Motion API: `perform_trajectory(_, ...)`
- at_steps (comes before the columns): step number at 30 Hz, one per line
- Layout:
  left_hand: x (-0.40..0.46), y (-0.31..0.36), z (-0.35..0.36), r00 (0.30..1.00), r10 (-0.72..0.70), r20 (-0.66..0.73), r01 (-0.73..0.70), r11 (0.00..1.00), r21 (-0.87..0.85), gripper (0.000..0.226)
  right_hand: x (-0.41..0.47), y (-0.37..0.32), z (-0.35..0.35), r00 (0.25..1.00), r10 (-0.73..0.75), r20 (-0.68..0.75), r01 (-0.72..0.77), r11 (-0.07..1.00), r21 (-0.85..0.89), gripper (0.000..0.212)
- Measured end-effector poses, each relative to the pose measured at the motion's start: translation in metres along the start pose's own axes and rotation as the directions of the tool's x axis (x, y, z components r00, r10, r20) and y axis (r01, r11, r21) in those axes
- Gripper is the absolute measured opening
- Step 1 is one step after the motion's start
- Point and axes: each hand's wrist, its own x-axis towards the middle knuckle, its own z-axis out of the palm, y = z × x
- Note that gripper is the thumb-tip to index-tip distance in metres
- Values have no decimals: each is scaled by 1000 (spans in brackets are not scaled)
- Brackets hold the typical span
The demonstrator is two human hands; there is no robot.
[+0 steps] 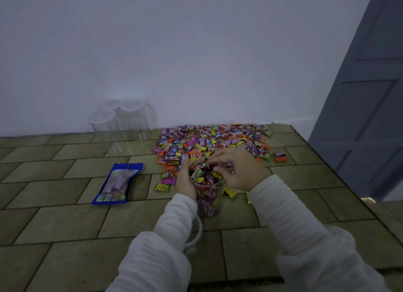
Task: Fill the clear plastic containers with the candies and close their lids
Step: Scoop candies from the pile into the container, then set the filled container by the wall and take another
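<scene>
One clear plastic container (207, 195) stands on the tiled table (65, 222), nearly full of wrapped candies. Left hand (185, 180) clasps its side; right hand (237, 169) pinches a candy over its mouth. Beyond it lies the loose candy pile (213, 141); three empty containers (122, 121) stand by the wall, well left.

A home room: tiled floor (65, 222), white wall (174, 51), panelled door (370, 117)

Left sleeve (174, 222) hides part of the lid (197, 232).
</scene>
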Motion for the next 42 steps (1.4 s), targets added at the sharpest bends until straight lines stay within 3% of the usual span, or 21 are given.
perform_trajectory(5, -2, 3, 0, 1000, -19, 0, 19, 1000, -1, 65, 3, -12, 2, 1000, -8, -8, 8, 1000, -2, 28)
perform_trajectory(9, -4, 5, 2, 1000, 5, 8, -5, 1000, -4, 66, 5, -19, 3, 992, -121, -25, 122, 992, 13, 26)
perform_trajectory(12, -4, 5, 1, 1000, 8, 17, -8, 1000, -3, 69, 5, -19, 7, 995, -80, 58, 79, 997, 8, 23)
perform_trajectory(16, -1, 2, -1, 1000, 2, 31, -2, 1000, 1, 68, 1, -14, 11, 997, -79, 23, 78, 997, 25, 24)
perform_trajectory(22, -6, 7, 1, 999, -39, 34, 38, 999, 39, 76, -12, -6, 21, 973, -69, -222, 98, 988, 120, 54)
perform_trajectory(26, -11, 14, -1, 994, -31, 109, 13, 986, 163, 66, -27, 1, 34, 984, 140, -108, -90, 924, 372, 95)
perform_trajectory(28, -14, 20, -6, 991, 62, 122, -94, 957, 274, 61, -32, 6, 46, 968, 247, -39, -201, 863, 463, 114)
perform_trajectory(30, -14, 27, -18, 975, 184, 126, -222, 851, 476, 47, -34, 9, 56, 948, 319, -8, -276, 832, 481, 119)
perform_trajectory(32, -13, 36, -32, 965, 207, 161, -259, 662, 703, 24, -35, 9, 64, 937, 349, -4, -301, 815, 495, 111)
perform_trajectory(33, -11, 39, -41, 971, 164, 175, -237, 525, 817, 15, -36, 9, 67, 933, 360, -3, -308, 803, 511, 105)
perform_trajectory(35, -11, 45, -57, 985, 35, 168, -172, 155, 973, 12, -38, 10, 71, 928, 373, -5, -312, 785, 535, 98)
perform_trajectory(37, -16, 47, -69, 985, -88, 145, -157, -147, 977, 17, -39, 9, 73, 925, 380, -25, -305, 779, 548, 95)
perform_trajectory(39, -22, 46, -77, 981, -140, 132, -165, -259, 952, 26, -40, 8, 74, 922, 383, -54, -290, 778, 558, 93)
perform_trajectory(42, -27, 46, -83, 985, -117, 127, -152, -244, 958, 26, -40, 6, 73, 919, 387, -81, -280, 782, 557, 91)
